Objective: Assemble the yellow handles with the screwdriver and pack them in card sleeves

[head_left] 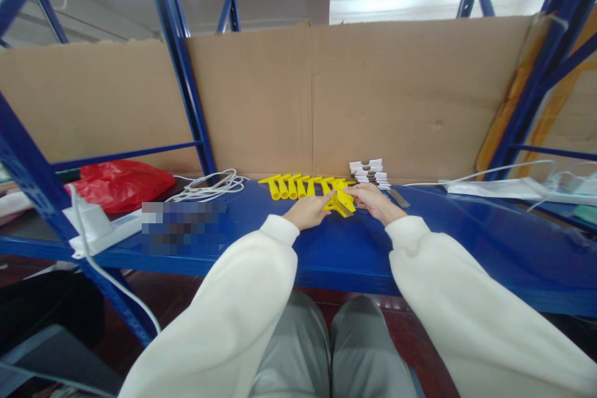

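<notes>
Yellow piece [344, 203] is held above the blue shelf [457, 242], about midway along it, between back and front edges. Its left side is pinched by the left hand [308, 211], fingers mostly closed; its right side is gripped by the right hand [372, 200], also nearly closed (exact finger contact too small to tell). A grey, metal-looking edge is seen on the piece's near side.

Risks, as judged: the piece could be dropped or twisted if one pinch is loosened too early; a fingertip could be nicked if that edge is sharp. The row of yellow pieces [293, 186], set just behind along the back edge, could be knocked askew by a forward push. The white stack [368, 173], just beyond the right hand, could be toppled by the knuckles; a flat grey strip [400, 198] is left beside it.

Forward reach is blocked by the cardboard panel [252, 99] at the back edge. Toward the back left corner, coiled white cable [219, 185] is piled; at the front left corner, a white power strip [109, 233] is set.
</notes>
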Available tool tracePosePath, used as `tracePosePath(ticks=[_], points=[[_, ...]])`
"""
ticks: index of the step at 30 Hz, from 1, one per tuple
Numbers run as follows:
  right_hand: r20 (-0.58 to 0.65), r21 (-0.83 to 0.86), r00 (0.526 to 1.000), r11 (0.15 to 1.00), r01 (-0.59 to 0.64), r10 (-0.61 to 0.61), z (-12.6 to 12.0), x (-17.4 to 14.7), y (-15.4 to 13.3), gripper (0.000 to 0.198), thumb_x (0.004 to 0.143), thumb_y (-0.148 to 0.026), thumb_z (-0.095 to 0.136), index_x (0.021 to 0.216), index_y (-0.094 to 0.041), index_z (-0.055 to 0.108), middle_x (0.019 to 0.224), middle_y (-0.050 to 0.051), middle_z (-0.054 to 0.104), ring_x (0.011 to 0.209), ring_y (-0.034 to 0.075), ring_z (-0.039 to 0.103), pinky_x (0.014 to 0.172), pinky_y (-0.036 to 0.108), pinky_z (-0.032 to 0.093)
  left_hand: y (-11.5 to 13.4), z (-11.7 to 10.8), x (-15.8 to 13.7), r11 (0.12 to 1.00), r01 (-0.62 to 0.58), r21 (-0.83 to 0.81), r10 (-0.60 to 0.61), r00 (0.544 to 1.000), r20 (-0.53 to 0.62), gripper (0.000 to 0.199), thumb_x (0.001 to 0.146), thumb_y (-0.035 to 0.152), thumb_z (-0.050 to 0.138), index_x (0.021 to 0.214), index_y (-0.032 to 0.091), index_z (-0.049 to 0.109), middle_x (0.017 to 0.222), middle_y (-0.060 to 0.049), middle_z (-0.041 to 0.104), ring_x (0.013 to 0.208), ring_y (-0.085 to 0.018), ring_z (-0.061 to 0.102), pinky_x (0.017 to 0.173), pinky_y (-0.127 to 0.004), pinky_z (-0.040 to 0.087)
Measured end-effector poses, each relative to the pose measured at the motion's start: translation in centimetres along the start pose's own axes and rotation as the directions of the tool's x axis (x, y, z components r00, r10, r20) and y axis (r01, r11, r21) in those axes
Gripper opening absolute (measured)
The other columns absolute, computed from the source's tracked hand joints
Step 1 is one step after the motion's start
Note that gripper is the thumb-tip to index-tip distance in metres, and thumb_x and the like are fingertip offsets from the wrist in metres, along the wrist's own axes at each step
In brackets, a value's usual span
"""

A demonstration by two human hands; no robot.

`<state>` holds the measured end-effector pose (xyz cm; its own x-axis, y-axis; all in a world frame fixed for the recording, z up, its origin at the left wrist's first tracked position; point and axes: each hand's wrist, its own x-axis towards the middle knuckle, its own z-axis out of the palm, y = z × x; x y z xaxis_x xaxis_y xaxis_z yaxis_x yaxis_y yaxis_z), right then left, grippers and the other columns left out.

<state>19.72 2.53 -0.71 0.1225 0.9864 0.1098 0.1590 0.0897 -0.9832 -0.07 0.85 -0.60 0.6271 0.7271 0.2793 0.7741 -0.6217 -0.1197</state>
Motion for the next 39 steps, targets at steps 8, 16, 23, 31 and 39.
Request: tracePosePath(ticks=[8, 16, 23, 31, 39], points=[[-0.076, -0.166, 0.992, 0.983, 0.084, -0.097, 0.9, -0.9, -0.6, 0.027, 0.059, -0.036, 0.081, 0.056, -0.017, 0.063, 0.057, -0.002, 0.058, 0.060, 0.013, 0.051, 0.057, 0.026, 0.038, -0.1, 0.3, 0.1, 1.000, -0.010, -0.026, 0.010, 1.000, -0.005, 0.063, 0.098, 0.031, 0.054, 0.156, 0.020, 0.033, 0.125, -0.016, 0.070, 0.112, -0.030, 0.069, 0.096, -0.040, 0.052], [-0.078, -0.189, 0.990, 0.976, 0.104, -0.121, 1.0, -0.4, -0.3, 0.023, 0.056, -0.033, 0.080, 0.053, -0.017, 0.063, 0.058, -0.001, 0.059, 0.064, 0.015, 0.052, 0.062, 0.028, 0.040, -0.3, 0.3, 0.1, 0.998, -0.065, -0.024, 0.064, 0.998, -0.027, 0.061, 0.097, 0.026, 0.053, 0.155, 0.023, 0.035, 0.127, -0.013, 0.069, 0.114, -0.026, 0.068, 0.096, -0.036, 0.052], [-0.059, -0.258, 0.981, 0.952, 0.163, -0.184, 0.9, 0.1, 0.2, 0.031, 0.056, -0.040, 0.080, 0.050, -0.020, 0.056, 0.053, -0.004, 0.052, 0.058, 0.013, 0.047, 0.059, 0.028, 0.037, -0.6, 0.3, 0.1, 0.985, -0.166, -0.042, 0.163, 0.984, -0.065, 0.053, 0.097, 0.022, 0.050, 0.149, 0.026, 0.047, 0.126, -0.009, 0.070, 0.113, -0.021, 0.068, 0.097, -0.031, 0.051], [-0.212, -0.212, 0.938, 0.950, 0.229, -0.273, 0.2, 0.6, 0.1, 0.023, 0.067, -0.032, 0.073, 0.058, -0.020, 0.056, 0.061, -0.002, 0.058, 0.063, 0.013, 0.051, 0.062, 0.026, 0.041, -0.4, 0.1, 0.2, 0.984, -0.167, -0.067, 0.162, 0.984, -0.074, 0.048, 0.097, 0.019, 0.046, 0.144, 0.022, 0.055, 0.119, -0.012, 0.069, 0.103, -0.021, 0.069, 0.096, -0.035, 0.053], [0.125, -0.001, 0.992, 1.000, 0.031, -0.031, -0.4, -0.1, 0.4, 0.022, 0.073, -0.030, 0.078, 0.068, -0.018, 0.060, 0.053, -0.002, 0.056, 0.046, 0.009, 0.045, 0.043, 0.021, 0.036, -0.4, 0.1, 0.2, 0.985, -0.158, -0.064, 0.153, 0.985, -0.083, 0.047, 0.098, 0.020, 0.045, 0.143, 0.022, 0.055, 0.119, -0.011, 0.068, 0.104, -0.020, 0.068, 0.096, -0.032, 0.052]])
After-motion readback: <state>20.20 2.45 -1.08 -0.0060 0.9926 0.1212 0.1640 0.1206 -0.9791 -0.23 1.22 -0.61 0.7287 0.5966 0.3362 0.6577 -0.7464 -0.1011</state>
